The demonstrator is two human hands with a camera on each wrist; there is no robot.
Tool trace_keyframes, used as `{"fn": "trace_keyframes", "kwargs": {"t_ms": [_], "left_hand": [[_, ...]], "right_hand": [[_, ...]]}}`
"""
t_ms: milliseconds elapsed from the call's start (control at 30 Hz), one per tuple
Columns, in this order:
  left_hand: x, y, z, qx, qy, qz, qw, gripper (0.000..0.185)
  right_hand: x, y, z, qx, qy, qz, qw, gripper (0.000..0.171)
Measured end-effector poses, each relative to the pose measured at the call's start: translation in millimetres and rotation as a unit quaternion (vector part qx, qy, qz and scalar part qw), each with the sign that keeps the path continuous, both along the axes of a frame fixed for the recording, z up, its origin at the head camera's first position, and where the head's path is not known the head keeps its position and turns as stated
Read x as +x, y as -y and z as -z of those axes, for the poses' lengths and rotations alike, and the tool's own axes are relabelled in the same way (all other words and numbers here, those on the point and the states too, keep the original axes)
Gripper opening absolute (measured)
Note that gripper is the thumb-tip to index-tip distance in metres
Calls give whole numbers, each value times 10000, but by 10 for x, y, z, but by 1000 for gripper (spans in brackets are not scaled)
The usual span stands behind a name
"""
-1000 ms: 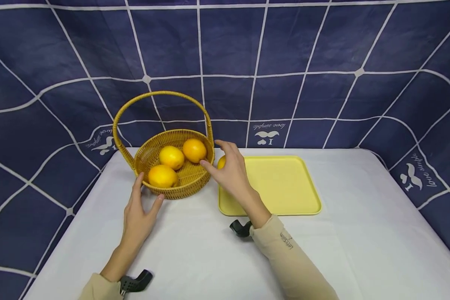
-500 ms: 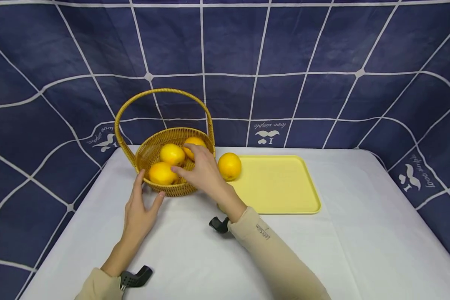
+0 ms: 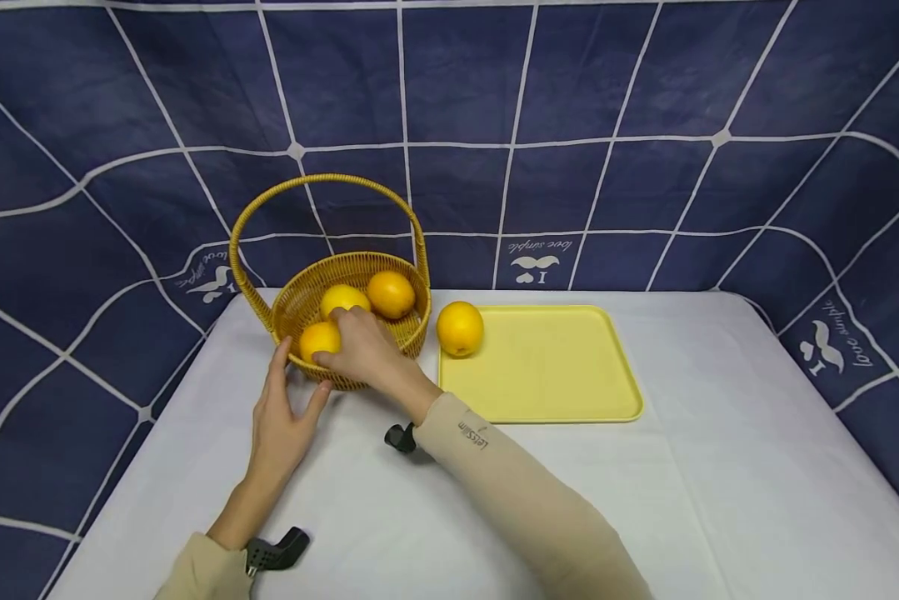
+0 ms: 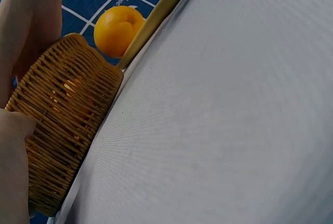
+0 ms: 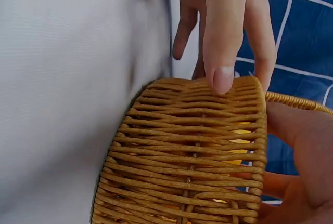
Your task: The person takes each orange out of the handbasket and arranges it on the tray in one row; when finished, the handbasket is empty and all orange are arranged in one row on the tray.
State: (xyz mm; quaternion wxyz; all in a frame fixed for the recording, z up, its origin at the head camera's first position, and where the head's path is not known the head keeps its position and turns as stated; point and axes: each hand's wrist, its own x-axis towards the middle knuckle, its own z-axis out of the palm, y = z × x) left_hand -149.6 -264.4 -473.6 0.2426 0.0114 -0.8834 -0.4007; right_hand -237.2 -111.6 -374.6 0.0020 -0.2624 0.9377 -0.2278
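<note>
A woven basket [image 3: 413, 327] with a tall handle stands at the back left of the table and holds three oranges. My right hand [image 3: 359, 350] reaches into it, fingers curled over the front orange [image 3: 317, 340]. The other two oranges [image 3: 391, 293] lie behind it. My left hand [image 3: 280, 417] lies flat on the cloth, with straight fingers and thumb touching the basket's front wall [image 5: 192, 156]. In the right wrist view the left hand's thumb [image 5: 223, 52] presses on the rim. A fourth orange [image 3: 460, 328] sits on the left corner of the yellow tray [image 3: 561, 375].
A white cloth covers the table [image 3: 719, 467], with a blue grid-patterned backdrop [image 3: 569, 100] behind and at both sides. The tray lies just right of the basket. In the left wrist view the basket wall [image 4: 62, 130] and the tray's orange [image 4: 118, 30] show.
My right hand has left the orange on the tray, moved left into the basket and closed over the front orange. The left hand has stayed against the basket.
</note>
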Motion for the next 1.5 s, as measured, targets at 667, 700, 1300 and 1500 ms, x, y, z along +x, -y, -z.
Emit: {"fn": "trace_keyframes", "kwargs": {"t_ms": [667,700,1300,1500], "left_hand": [[-3,-49,-8,32,-3,-54,10000,86],[-3,-48,-5,38,-14,-40,10000,86],[41,-21,-26,128,11,54,9999,74],[40,-14,-18,134,74,49,9999,73]], "right_hand": [[-19,-80,37,-1458,-91,402,9885,72],[4,-113,28,-1602,-95,453,9860,71],[239,-1211,-288,-2998,216,1153,9468,62],[113,-1631,-214,-3077,374,1751,9345,60]]}}
